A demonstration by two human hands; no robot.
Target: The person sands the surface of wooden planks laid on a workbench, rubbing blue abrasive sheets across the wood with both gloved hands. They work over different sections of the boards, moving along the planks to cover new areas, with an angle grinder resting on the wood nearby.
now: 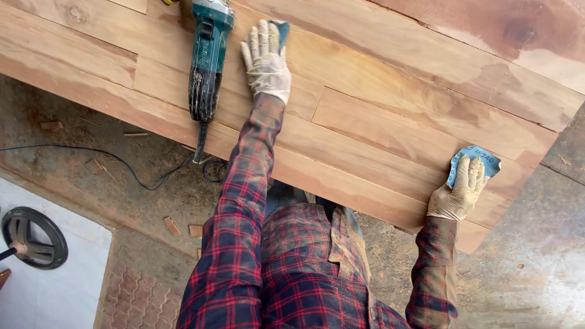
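Panel: wooden tabletop (pixel 378 116) of joined planks, running diagonally; near edge passes from upper left to a lower-right corner just past the right hand.
Left hand (pixel 266 61): gloved, fingers extended flat, pressing a blue sandpaper sheet (pixel 281 30) against the planks, well inside both long edges.
Right hand (pixel 460 189): gloved, fingers spread flat over a second blue sandpaper piece (pixel 474 161), close to the near edge and the corner.
Grinder (pixel 207 58): teal angle grinder lying on the planks, just beside the left hand; its cord (pixel 122 164) hangs over the near edge onto the floor.
Open surface: bare planks between both hands and toward the far edge.
Floor (pixel 530 268): dusty, with wood scraps below the near edge.
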